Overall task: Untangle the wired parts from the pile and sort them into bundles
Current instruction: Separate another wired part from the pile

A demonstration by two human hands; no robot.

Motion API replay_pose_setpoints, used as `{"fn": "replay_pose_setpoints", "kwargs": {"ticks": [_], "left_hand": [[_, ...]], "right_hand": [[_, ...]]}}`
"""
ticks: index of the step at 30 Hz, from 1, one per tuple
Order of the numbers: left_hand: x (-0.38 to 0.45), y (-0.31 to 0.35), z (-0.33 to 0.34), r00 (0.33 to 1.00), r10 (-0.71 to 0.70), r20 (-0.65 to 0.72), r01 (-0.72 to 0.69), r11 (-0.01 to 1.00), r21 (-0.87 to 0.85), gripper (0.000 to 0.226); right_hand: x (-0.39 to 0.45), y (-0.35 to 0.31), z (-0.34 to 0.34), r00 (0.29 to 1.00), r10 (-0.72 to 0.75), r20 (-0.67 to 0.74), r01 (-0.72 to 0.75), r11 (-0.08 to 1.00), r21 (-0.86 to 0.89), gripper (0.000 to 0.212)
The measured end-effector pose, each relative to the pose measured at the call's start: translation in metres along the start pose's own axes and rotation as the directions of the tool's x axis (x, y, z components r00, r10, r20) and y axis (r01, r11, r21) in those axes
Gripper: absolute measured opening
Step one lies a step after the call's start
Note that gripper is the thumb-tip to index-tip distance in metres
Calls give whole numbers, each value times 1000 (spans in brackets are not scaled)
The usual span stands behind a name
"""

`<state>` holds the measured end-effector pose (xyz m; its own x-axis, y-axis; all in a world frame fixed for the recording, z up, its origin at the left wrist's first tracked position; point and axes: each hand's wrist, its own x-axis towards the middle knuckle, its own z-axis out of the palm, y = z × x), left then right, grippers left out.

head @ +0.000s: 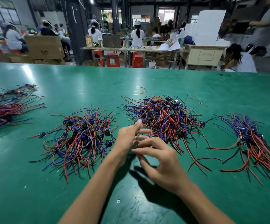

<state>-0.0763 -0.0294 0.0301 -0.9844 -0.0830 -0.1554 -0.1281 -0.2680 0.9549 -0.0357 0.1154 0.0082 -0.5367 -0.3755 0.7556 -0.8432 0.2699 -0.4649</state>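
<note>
Far left of the green bench (82, 81): a sorted bundle (3, 113), red and dark wires lying roughly parallel, with a looser, thinner bundle (14, 92) just behind it. Both look like finished work, though blurred at the frame edge

Left of centre: a tangled pile (81, 139) of red, blue and black wired parts, small boards and blue components knotted in. Untouched by either of the hands. One stray part (42, 135) lies just off its left edge

Centre: left hand (127, 138) and right hand (160, 160) close together above the bench, at the near edge of the biggest pile (163, 118). Fingers loosely spread and curved, motion-blurred; neither clearly grips anything. Something thin may sit between the fingertips, cannot tell. Left thumb reaches toward that pile's near-left fringe

Behind the big pile: one loose red wire (143, 90), apart from everything

Right: another bundle (254, 143), wires combed toward the near right corner, heads grouped at the far end. Looks sorted

Judgement: roughly part-way. Three bundles laid out at the flanks, two full tangles in the middle left to work through, so the bulk remains
</note>
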Motion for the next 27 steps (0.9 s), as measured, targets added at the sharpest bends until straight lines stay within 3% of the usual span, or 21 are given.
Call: {"fn": "replay_pose_setpoints", "kwargs": {"ticks": [2,7,10,14,17,19,23,27], "left_hand": [[0,2,-3,1000,-12,21,13,998,-64,36],[-5,6,-10,996,86,38,-86,996,-18,22],[-7,8,-11,990,134,47,-133,991,-15,18],[-11,9,-10,972,213,99,-216,976,22,19],[-11,8,-9,954,246,169,-254,967,28,27],[-12,7,-8,939,269,212,-281,959,31,27],[-14,7,-6,913,301,276,-321,947,28,31],[-14,8,-10,923,253,291,-283,957,64,24]], "right_hand": [[-2,-1,1,999,5,50,-4,1000,-8,20],[-2,1,-7,990,120,80,-118,993,-30,13],[0,2,-9,977,209,-31,-211,976,-58,13],[5,11,-14,884,324,-336,-379,919,-110,20],[7,20,-23,856,441,-268,-478,874,-88,41],[8,22,-23,873,444,-201,-470,876,-106,36],[8,16,-23,922,315,-225,-354,921,-160,14],[7,13,-22,957,233,-173,-263,949,-173,15]]}}
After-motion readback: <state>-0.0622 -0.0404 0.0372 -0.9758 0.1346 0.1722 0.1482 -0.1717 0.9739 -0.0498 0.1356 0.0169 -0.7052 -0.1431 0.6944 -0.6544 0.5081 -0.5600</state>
